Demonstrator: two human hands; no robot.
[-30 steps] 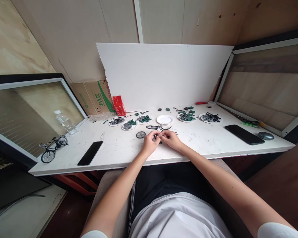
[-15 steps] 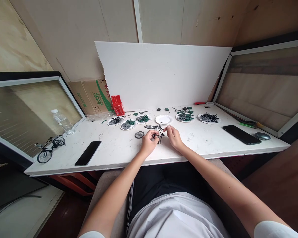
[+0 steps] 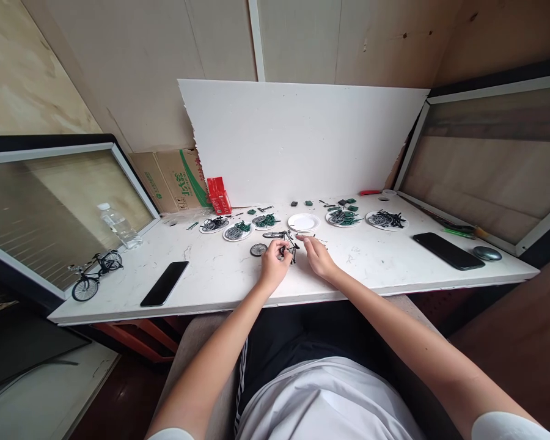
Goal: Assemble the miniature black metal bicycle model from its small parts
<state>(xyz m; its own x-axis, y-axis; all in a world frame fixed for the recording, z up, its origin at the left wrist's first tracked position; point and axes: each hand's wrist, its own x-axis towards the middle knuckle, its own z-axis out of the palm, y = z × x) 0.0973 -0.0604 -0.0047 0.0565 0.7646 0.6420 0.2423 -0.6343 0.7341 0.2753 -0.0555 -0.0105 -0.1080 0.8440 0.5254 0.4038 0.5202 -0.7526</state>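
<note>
My left hand (image 3: 275, 260) pinches the small black model bicycle frame (image 3: 294, 249) above the white table. A spoked wheel (image 3: 273, 234) is at the front end of this frame, seen nearly edge-on. Flat on the table, left of my fingers, lies a loose spoked wheel (image 3: 258, 249). On the other side, my right hand (image 3: 319, 258) is beside the frame, its fingers stretched toward the front end and apart from each other. Nothing shows in it, though its palm side is partly hidden. Small thin dark bits lie just beyond its fingertips.
A white paper plate (image 3: 304, 222) is behind my hands, flanked by plates of green and black parts (image 3: 238, 230), (image 3: 387, 219). A finished-looking model bicycle (image 3: 96, 273) stands far left. Phones (image 3: 164, 283), (image 3: 448, 250) lie either side; a bottle (image 3: 119, 226) leans left.
My right hand's fingers have gone from bent to stretched out near the bicycle's front end. The frame has tilted slightly in my left hand, which keeps its hold.
</note>
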